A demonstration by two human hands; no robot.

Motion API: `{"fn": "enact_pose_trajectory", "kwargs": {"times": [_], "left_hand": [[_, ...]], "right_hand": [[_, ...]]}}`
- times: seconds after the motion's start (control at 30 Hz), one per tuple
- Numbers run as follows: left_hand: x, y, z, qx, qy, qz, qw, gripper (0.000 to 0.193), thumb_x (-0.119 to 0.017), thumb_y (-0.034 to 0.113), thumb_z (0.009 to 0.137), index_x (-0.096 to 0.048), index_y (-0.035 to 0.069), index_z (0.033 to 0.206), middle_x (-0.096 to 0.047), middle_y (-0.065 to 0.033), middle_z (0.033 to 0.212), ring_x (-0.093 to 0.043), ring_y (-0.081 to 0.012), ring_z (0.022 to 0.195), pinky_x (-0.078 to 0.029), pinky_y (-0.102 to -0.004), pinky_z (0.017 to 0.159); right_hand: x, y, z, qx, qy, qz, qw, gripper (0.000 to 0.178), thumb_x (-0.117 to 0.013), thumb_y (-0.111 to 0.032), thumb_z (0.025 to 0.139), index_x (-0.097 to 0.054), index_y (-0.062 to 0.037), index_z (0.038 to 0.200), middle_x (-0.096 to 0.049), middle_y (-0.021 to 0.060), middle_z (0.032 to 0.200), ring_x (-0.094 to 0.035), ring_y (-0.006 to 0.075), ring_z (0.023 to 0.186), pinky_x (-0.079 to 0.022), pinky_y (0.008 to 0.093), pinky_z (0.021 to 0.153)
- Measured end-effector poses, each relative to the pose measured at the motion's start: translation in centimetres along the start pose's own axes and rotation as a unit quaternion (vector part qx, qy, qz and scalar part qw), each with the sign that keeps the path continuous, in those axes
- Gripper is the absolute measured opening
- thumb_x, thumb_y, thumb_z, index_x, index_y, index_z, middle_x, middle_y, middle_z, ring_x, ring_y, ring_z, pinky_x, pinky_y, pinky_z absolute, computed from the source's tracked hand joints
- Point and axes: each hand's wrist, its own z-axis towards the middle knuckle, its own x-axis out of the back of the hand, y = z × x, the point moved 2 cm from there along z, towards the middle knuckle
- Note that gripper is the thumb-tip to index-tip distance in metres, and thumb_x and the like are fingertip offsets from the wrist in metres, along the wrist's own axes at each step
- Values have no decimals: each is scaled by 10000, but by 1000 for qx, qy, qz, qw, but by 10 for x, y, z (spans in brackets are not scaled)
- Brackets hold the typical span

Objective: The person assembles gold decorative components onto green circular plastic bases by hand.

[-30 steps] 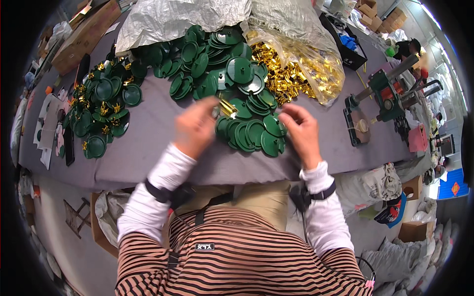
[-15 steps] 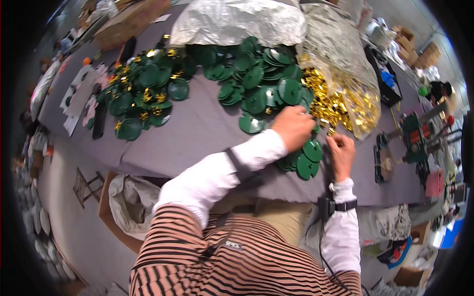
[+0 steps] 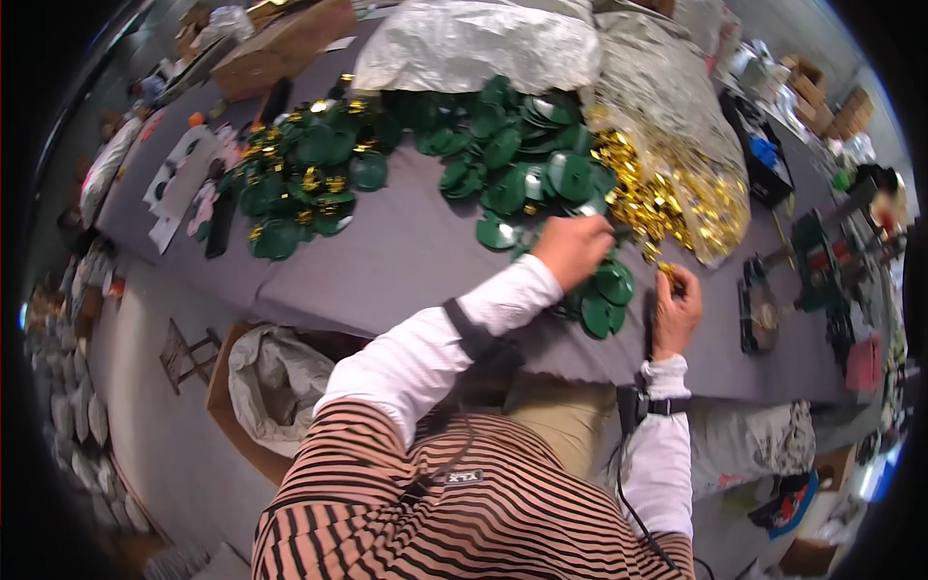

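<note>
My left hand point(image 3: 575, 248) is closed, with its fingers pinched together over the front of the pile of round green discs point(image 3: 503, 188). What those fingers hold is hidden, though a dark green edge shows beside them. Several more green discs point(image 3: 605, 302) overlap just below this hand, near the table's front edge. To the right, my right hand point(image 3: 679, 314) pinches at a small shiny gold piece point(image 3: 666, 270) by its fingertips. Beyond it, a heap of gold foil pieces point(image 3: 643, 198) spills from a clear plastic bag point(image 3: 715, 217).
Green discs with gold pieces on them point(image 3: 309, 179) lie at the left of the grey-covered table point(image 3: 387, 261). Silvery sacks point(image 3: 474, 43) stand behind the discs. A green hand press point(image 3: 812, 256) and a black box point(image 3: 759, 150) are at the right. A sack-lined carton point(image 3: 275, 387) sits below.
The whole view has shifted slightly. My right hand has turned, its fingertips now up at the small gold piece. My left hand stays closed near the front of the disc pile.
</note>
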Motion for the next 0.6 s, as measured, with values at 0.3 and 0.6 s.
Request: {"fn": "enact_pose_trajectory", "kwargs": {"times": [0.3,0.6], "left_hand": [[22,20,-37,296,-1,-499,815,181,-683,62,864,-567,-7,985,-622,-58,932,-613,-97,800,-569,-255,671],[7,31,-56,112,54,-200,972,165,-699,104,815,-616,-23,878,-699,-124,811,-682,-186,695,-524,-304,645]], "right_hand": [[10,-59,1,79,-19,25,996,216,-721,-22,782,-672,-27,992,-663,97,1028,-638,184,855,-512,290,767],[-13,-94,-34,46,-52,133,989,196,-721,25,783,-671,-6,970,-677,111,995,-663,179,846,-528,280,739]]}}
